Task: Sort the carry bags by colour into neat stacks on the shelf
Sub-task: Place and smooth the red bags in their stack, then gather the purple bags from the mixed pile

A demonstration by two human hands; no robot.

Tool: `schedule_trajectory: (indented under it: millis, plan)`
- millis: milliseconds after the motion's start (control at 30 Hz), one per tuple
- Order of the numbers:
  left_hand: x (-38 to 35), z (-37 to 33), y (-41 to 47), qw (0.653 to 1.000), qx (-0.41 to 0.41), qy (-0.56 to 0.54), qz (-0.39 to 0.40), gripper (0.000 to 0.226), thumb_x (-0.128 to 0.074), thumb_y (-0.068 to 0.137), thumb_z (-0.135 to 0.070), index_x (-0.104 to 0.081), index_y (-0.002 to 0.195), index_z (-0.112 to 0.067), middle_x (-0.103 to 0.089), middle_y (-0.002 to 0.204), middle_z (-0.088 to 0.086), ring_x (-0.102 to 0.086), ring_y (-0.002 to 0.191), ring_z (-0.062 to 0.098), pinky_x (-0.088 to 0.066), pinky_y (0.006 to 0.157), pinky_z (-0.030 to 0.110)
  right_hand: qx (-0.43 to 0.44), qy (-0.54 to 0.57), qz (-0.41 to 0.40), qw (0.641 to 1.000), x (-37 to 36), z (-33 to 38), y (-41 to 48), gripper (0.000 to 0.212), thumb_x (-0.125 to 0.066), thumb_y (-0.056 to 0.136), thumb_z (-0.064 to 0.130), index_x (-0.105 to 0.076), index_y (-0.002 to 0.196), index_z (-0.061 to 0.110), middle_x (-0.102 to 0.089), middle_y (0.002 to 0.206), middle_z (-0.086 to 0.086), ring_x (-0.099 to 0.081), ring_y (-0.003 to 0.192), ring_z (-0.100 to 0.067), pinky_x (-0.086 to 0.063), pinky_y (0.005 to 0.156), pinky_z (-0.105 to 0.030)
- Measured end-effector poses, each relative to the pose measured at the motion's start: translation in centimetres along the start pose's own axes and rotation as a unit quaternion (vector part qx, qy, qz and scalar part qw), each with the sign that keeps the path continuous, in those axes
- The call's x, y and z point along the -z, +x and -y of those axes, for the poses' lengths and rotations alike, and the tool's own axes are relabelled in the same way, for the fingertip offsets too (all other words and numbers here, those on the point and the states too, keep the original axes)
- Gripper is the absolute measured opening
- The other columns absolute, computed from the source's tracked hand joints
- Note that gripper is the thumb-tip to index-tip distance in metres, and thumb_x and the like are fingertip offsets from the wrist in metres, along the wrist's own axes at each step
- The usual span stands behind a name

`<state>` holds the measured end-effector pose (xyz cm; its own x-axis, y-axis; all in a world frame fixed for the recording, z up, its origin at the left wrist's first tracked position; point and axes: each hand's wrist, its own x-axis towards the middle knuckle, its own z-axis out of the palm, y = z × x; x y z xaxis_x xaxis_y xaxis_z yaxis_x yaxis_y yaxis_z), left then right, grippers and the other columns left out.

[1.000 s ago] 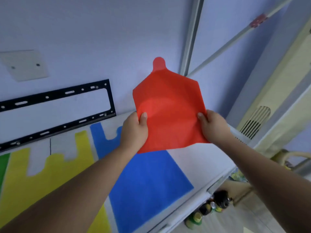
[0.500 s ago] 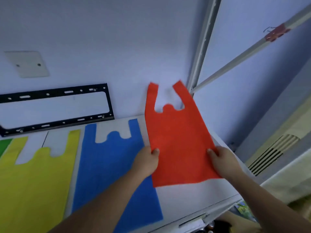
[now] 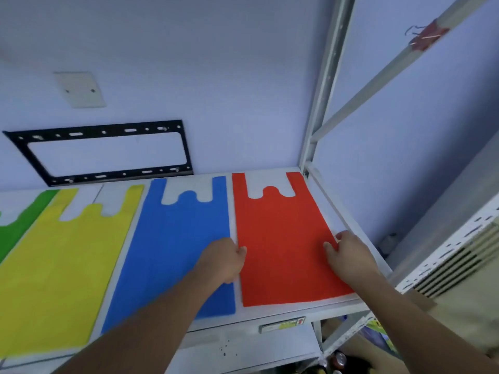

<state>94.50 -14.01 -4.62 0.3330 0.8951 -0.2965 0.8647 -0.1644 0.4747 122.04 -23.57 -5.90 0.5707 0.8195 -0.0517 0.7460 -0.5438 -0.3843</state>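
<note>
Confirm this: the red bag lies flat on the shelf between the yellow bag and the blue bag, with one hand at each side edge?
Not between them. In the head view the red bag lies flat at the right end of the shelf, beside the blue bag, which separates it from the yellow bag. The left hand and right hand are at its side edges.

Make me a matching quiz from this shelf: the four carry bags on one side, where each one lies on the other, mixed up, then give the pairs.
Column one:
1. red bag
2. blue bag
3. yellow bag
4. green bag

Column two:
A. far left, cut off by the frame
B. between yellow and red
C. far right, beside the shelf post
D. between green and blue

Pairs: 1-C, 2-B, 3-D, 4-A.
</note>
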Motion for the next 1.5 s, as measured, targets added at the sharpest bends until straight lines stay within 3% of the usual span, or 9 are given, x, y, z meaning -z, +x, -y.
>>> schedule_trajectory:
  millis: [67, 200, 300, 400, 600, 900, 1033, 1233, 1500]
  plan:
    - [1.0, 1.1, -0.8, 0.996, -0.012, 0.073, -0.057, 0.046, -0.038, 0.098, -0.052, -0.06, 0.084, -0.015, -0.069, 0.083, 0.001, -0.067, 0.076, 0.023, -0.056, 0.074, 0.036, 0.044, -0.039, -0.023, 0.998, 0.3, 1.5, -0.1, 0.054, -0.047, 0.094, 0.05, -0.051, 0.13, 0.009, -0.057, 0.127, -0.012, -0.051, 0.119, -0.031, -0.046, 0.098, -0.043]
    - [3.8, 4.7, -2.6, 0.987, -0.009, 0.114, -0.112, 0.053, -0.039, 0.098, -0.057, -0.049, 0.138, -0.024, -0.055, 0.136, -0.003, -0.059, 0.116, 0.02, -0.05, 0.092, 0.039, 0.15, -0.049, -0.009, 0.987, -0.3, 6.5, -0.2, 0.056, -0.05, 0.095, 0.048, -0.05, 0.137, 0.011, -0.053, 0.136, -0.011, -0.045, 0.127, -0.031, -0.04, 0.105, -0.041]
    - [6.2, 8.3, -4.5, 0.982, 0.015, 0.134, -0.131, 0.057, -0.037, 0.1, -0.054, -0.04, 0.147, -0.022, -0.046, 0.148, 0.0, -0.048, 0.131, 0.021, -0.043, 0.106, 0.04, 0.218, -0.044, 0.02, 0.975, -1.8, 11.5, -1.2, 0.06, -0.052, 0.092, 0.053, -0.052, 0.136, 0.012, -0.055, 0.135, -0.009, -0.048, 0.126, -0.03, -0.041, 0.107, -0.041]
    - [8.3, 12.5, -7.0, 0.977, 0.039, 0.14, -0.155, 0.059, -0.036, 0.1, -0.054, -0.037, 0.15, -0.023, -0.04, 0.155, -0.002, -0.043, 0.137, 0.02, -0.038, 0.111, 0.038, 0.275, -0.036, 0.054, 0.959, -3.4, 17.1, -2.9, 0.062, -0.051, 0.092, 0.055, -0.049, 0.139, 0.014, -0.052, 0.14, -0.007, -0.046, 0.13, -0.027, -0.04, 0.108, -0.04]
    - [13.3, 25.0, -14.5, 0.963, 0.124, 0.125, -0.205, 0.056, -0.04, 0.099, -0.055, -0.041, 0.147, -0.025, -0.046, 0.15, -0.004, -0.048, 0.133, 0.02, -0.039, 0.106, 0.038, 0.376, -0.039, 0.115, 0.919, -8.4, 31.2, -9.5, 0.073, -0.046, 0.093, 0.062, -0.037, 0.149, 0.016, -0.039, 0.154, -0.002, -0.038, 0.14, -0.023, -0.041, 0.108, -0.04]
    - [19.7, 44.5, -28.7, 0.918, 0.266, 0.144, -0.256, 0.05, -0.044, 0.094, -0.055, -0.054, 0.131, -0.022, -0.06, 0.133, 0.0, -0.057, 0.121, 0.025, -0.044, 0.099, 0.04, 0.514, -0.107, 0.12, 0.843, -17.9, 51.9, -23.9, 0.072, -0.047, 0.09, 0.063, -0.045, 0.142, 0.014, -0.05, 0.143, -0.006, -0.048, 0.129, -0.026, -0.046, 0.101, -0.039]
    - [22.1, 50.9, -33.9, 0.9, 0.318, 0.112, -0.276, 0.053, -0.045, 0.094, -0.055, -0.051, 0.137, -0.025, -0.058, 0.137, 0.0, -0.054, 0.125, 0.025, -0.042, 0.103, 0.042, 0.536, -0.118, 0.142, 0.824, -20.6, 58.1, -29.3, 0.068, -0.049, 0.089, 0.061, -0.053, 0.129, 0.005, -0.059, 0.128, -0.012, -0.056, 0.117, -0.029, -0.049, 0.093, -0.04]
    - [24.8, 57.9, -37.9, 0.886, 0.375, 0.087, -0.259, 0.042, -0.043, 0.092, -0.055, -0.057, 0.12, -0.028, -0.061, 0.122, -0.001, -0.057, 0.113, 0.025, -0.043, 0.093, 0.041, 0.58, -0.152, 0.142, 0.788, -23.9, 65.4, -33.6, 0.066, -0.047, 0.087, 0.064, -0.056, 0.119, 0.007, -0.062, 0.118, -0.013, -0.06, 0.107, -0.029, -0.052, 0.089, -0.041]
    - [28.3, 65.7, -36.6, 0.885, 0.384, 0.095, -0.245, 0.048, -0.041, 0.094, -0.053, -0.054, 0.131, -0.025, -0.058, 0.132, -0.002, -0.053, 0.122, 0.024, -0.04, 0.098, 0.042, 0.587, -0.151, 0.149, 0.781, -28.6, 74.4, -34.9, 0.068, -0.047, 0.087, 0.064, -0.056, 0.123, 0.007, -0.062, 0.122, -0.014, -0.06, 0.111, -0.03, -0.051, 0.093, -0.043]
